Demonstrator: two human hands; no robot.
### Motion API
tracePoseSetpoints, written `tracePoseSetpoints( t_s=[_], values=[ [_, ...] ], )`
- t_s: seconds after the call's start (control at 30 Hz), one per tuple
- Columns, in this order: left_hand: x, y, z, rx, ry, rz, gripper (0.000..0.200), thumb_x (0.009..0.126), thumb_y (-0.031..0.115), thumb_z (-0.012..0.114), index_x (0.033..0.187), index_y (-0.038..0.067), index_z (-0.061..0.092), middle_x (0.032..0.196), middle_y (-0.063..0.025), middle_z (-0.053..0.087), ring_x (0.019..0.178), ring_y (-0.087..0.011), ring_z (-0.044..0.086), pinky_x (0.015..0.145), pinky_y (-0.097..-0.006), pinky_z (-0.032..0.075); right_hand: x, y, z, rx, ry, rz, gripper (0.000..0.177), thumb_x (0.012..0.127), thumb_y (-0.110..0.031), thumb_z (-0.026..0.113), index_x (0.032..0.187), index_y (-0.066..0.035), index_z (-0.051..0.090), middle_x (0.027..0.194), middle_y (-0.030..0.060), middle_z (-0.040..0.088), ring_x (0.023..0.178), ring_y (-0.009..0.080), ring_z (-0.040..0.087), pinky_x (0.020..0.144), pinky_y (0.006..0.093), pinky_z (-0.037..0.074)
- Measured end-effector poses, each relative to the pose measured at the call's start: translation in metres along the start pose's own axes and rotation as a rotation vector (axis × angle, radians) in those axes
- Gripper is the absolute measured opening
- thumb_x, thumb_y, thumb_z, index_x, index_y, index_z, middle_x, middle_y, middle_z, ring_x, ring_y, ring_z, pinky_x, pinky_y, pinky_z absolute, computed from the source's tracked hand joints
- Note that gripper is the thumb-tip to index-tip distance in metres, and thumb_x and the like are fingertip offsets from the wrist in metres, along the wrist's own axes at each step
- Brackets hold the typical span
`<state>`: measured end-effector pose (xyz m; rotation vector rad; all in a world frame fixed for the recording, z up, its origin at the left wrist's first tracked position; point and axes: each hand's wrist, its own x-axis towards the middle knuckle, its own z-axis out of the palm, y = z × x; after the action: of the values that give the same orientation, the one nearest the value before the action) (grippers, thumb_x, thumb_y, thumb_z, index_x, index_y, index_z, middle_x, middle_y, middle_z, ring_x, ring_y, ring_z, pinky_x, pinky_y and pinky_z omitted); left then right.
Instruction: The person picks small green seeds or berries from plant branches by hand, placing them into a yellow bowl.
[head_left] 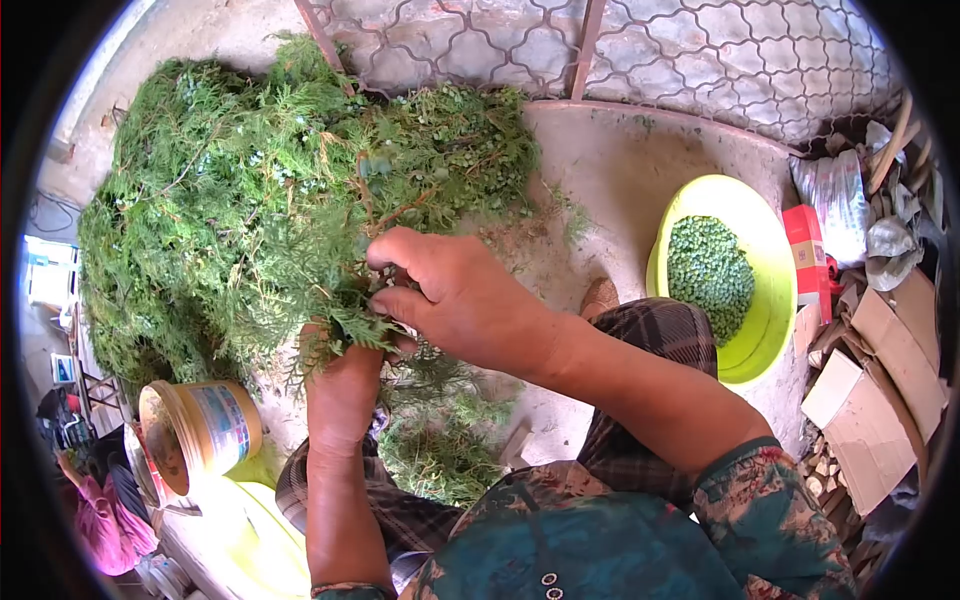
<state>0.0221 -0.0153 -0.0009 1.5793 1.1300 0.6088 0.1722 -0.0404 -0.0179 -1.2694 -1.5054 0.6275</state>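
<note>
My left hand (345,378) is closed around the stem end of a green evergreen sprig (325,270), whose feathery leaves fan out in front of it. Just above and to the right, my right hand (465,295) reaches in with thumb and forefinger bent together at the sprig. Whatever lies between those fingertips is too small or hidden to name. Behind the sprig rises a big heap of cut evergreen branches (200,190) bearing small pale-green cones. To my right stands a yellow-green basin (775,300) with many small green cones (708,265) in it.
More cut sprigs (440,455) lie on the floor between my legs. A tan bucket (225,425) lies tipped at left beside another yellow-green tub (250,530). Cardboard (870,440), a red box (806,255) and wood pieces line the right side. A metal lattice (680,50) runs along the back.
</note>
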Motion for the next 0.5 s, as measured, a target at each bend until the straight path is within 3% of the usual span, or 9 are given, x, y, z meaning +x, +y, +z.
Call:
tracePoseSetpoints(
  t_s=[0.03,0.1,0.13,0.17,0.23,0.27,0.33,0.4,0.5],
  values=[
    [0.000,-0.004,-0.002,0.001,-0.002,-0.001,0.017,0.088,0.012,0.050,0.091,-0.001,0.060,0.077,-0.0078,0.062,0.061,-0.0140,0.058,0.057,-0.0263,0.045,0.001,0.004,0.002,-0.020,0.006,-0.079,0.019,0.078,-0.008,0.062,0.094,-0.001,0.053,0.074,0.0176,0.056,0.065,0.0318,0.058,0.059,0.0370,0.044],
    [0.000,-0.013,-0.005,0.220,0.002,0.246,0.016,0.087,0.011,0.050,0.093,-0.001,0.059,0.076,-0.0070,0.062,0.061,-0.0129,0.057,0.055,-0.0258,0.044,0.005,0.011,0.007,-0.087,0.038,-0.193,0.017,0.080,-0.007,0.060,0.094,-0.002,0.052,0.073,0.0146,0.056,0.060,0.0278,0.056,0.054,0.0361,0.043],
    [0.000,-0.011,-0.004,0.220,0.001,0.245,0.016,0.087,0.011,0.050,0.093,-0.001,0.059,0.076,-0.0070,0.062,0.061,-0.0129,0.057,0.055,-0.0258,0.044,0.006,0.010,0.008,-0.154,0.068,-0.309,0.015,0.081,-0.005,0.059,0.094,-0.002,0.052,0.071,0.0117,0.055,0.055,0.0238,0.054,0.048,0.0351,0.041],
    [0.000,-0.005,-0.003,-0.050,0.030,0.103,0.015,0.087,0.010,0.050,0.094,-0.001,0.059,0.077,-0.0072,0.062,0.061,-0.0125,0.056,0.055,-0.0254,0.043,0.005,0.006,0.005,-0.153,0.069,-0.307,0.015,0.081,-0.005,0.059,0.094,-0.002,0.052,0.071,0.0117,0.055,0.055,0.0238,0.054,0.048,0.0351,0.041],
    [0.002,-0.007,-0.002,-0.399,0.090,-0.041,0.017,0.088,0.012,0.052,0.100,0.000,0.056,0.078,-0.0083,0.062,0.060,-0.0116,0.052,0.054,-0.0242,0.041,0.007,-0.022,-0.015,0.765,-0.071,0.286,0.007,0.087,-0.009,0.050,0.092,-0.004,0.052,0.072,0.0060,0.052,0.048,0.0133,0.045,0.040,0.0286,0.034],
    [0.003,-0.007,-0.003,-0.402,0.093,-0.040,0.017,0.088,0.012,0.052,0.100,0.000,0.056,0.078,-0.0083,0.062,0.060,-0.0116,0.052,0.054,-0.0242,0.041,0.008,-0.021,-0.023,0.764,-0.075,0.286,0.007,0.087,-0.009,0.050,0.092,-0.004,0.052,0.072,0.0060,0.052,0.048,0.0133,0.045,0.040,0.0286,0.034],
    [0.003,-0.006,-0.003,-0.491,0.094,-0.102,0.021,0.089,0.016,0.054,0.103,0.000,0.055,0.079,-0.0096,0.061,0.058,-0.0112,0.050,0.054,-0.0244,0.041,0.013,-0.016,-0.038,1.383,-0.029,0.410,0.015,0.092,-0.019,0.042,0.090,-0.006,0.051,0.073,0.0031,0.049,0.046,0.0050,0.037,0.037,0.0210,0.029],
    [0.004,-0.004,-0.003,-0.474,0.109,-0.125,0.023,0.090,0.017,0.054,0.105,0.001,0.055,0.077,-0.0092,0.061,0.057,-0.0106,0.049,0.053,-0.0234,0.040,0.013,-0.014,-0.042,1.420,-0.020,0.441,0.025,0.093,-0.027,0.038,0.088,-0.007,0.050,0.073,0.0055,0.049,0.045,0.0054,0.036,0.037,0.0213,0.029],
    [0.004,-0.001,-0.001,-0.446,0.151,-0.175,0.026,0.090,0.020,0.055,0.108,0.001,0.055,0.073,-0.0083,0.062,0.053,-0.0093,0.048,0.049,-0.0214,0.038,0.009,-0.016,-0.043,0.924,-0.117,0.410,0.024,0.091,-0.026,0.050,0.080,-0.005,0.054,0.064,-0.0003,0.049,0.050,0.0041,0.039,0.041,0.0212,0.031]
  ],
)
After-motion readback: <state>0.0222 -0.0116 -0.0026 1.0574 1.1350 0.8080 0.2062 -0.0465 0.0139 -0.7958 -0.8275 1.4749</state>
